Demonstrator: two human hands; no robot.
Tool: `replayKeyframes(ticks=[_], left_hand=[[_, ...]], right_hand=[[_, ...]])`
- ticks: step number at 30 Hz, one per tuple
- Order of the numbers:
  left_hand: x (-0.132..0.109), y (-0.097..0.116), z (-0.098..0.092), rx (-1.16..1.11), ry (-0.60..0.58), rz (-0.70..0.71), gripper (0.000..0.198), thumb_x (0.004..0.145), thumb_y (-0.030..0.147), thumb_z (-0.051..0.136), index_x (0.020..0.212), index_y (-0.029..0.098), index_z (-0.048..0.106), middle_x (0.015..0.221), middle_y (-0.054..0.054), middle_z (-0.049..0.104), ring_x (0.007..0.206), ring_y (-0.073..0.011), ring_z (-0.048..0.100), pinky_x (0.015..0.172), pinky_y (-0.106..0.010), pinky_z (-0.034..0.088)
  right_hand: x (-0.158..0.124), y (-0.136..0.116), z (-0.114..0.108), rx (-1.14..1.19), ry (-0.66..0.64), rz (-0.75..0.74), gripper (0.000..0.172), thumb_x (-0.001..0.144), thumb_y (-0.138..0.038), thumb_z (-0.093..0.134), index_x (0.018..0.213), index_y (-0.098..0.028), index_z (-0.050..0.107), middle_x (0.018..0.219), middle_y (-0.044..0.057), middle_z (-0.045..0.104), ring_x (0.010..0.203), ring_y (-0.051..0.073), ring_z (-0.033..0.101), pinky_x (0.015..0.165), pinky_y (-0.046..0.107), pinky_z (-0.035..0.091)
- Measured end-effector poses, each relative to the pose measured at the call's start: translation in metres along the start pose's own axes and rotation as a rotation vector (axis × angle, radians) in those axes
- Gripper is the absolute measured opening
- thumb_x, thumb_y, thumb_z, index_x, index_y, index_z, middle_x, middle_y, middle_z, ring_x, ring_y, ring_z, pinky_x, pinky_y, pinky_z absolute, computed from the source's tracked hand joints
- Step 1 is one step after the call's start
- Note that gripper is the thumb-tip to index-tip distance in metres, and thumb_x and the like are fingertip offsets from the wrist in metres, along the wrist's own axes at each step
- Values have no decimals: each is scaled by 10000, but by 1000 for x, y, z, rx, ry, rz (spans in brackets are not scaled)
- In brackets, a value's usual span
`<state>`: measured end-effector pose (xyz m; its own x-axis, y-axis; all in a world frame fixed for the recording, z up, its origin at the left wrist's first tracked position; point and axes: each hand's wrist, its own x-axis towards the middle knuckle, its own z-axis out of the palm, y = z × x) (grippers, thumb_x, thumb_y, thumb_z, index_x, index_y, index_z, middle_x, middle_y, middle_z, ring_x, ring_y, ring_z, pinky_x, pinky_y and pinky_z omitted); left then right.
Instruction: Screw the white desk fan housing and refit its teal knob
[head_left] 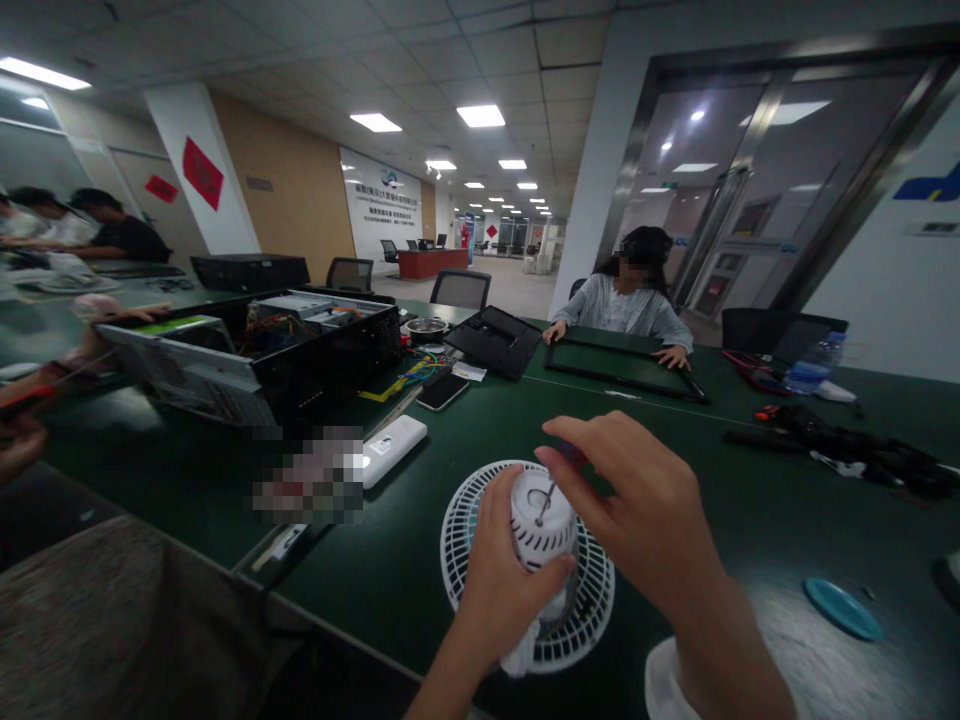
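Ideally, while the left hand (499,570) clasps the white fan's motor housing (541,525), lying grille-down on the green surface (390,560), the right hand (637,500), pinching what looks like a small screwdriver (546,500), should hold the shaft straight and press down so the tip cannot slip.

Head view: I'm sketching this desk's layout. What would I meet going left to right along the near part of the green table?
open computer case → white oblong device → white fan, gripped by the left hand → screwdriver in the right hand → teal disc
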<state>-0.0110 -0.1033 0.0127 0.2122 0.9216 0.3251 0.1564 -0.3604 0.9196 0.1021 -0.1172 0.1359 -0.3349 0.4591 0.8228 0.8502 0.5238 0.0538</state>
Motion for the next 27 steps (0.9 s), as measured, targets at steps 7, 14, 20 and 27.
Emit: replayKeyframes(ticks=[7, 14, 20, 27], left_hand=[[2, 4, -2, 11, -10, 16, 736, 686, 185, 674, 1312, 246, 291, 1370, -65, 364, 1289, -255, 325, 1107, -438, 224], [0, 0, -1, -14, -5, 2, 767, 676, 185, 678, 1326, 241, 276, 1396, -74, 338, 1311, -275, 295, 1114, -460, 199], [0, 1, 0, -1, 10, 19, 758, 677, 187, 680, 1323, 241, 286, 1388, -79, 353, 1307, -280, 306, 1107, -467, 212], [1, 6, -2, 1, -8, 0, 751, 684, 186, 672, 1325, 239, 284, 1392, -85, 351, 1308, -281, 310, 1103, -474, 220]], right_hand=[[-2, 1, -6, 117, -17, 9, 219, 852, -99, 455, 1019, -107, 597, 931, 93, 670, 858, 171, 600, 762, 310, 498], [1, -1, -2, -21, 61, -23, 114, 858, -199, 540, 868, -116, 618, 715, 53, 648, 647, 155, 574, 601, 279, 472], [-2, 0, -2, 13, -47, 6, 272, 882, -190, 468, 1104, -86, 587, 830, 82, 668, 752, 185, 601, 647, 311, 501], [-2, -1, -5, 56, -35, -11, 233, 864, -150, 477, 1052, -89, 600, 811, 76, 667, 730, 164, 603, 598, 273, 488]])
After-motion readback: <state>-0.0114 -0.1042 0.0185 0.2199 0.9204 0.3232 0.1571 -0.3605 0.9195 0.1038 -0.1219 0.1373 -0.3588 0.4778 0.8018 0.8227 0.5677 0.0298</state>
